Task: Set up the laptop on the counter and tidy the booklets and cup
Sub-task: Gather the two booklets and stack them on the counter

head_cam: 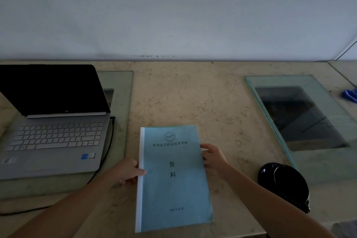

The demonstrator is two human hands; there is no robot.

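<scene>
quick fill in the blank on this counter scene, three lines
The lid of the laptop is ____.
The black cup sits to the ____ of the blue booklet.
The left hand and right hand both grip the ____.
Missing: open; right; booklet.

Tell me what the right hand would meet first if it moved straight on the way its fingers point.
The blue booklet: the right hand points left, fingers already at its right edge. Beyond it, probably the left hand at the spine.
</scene>
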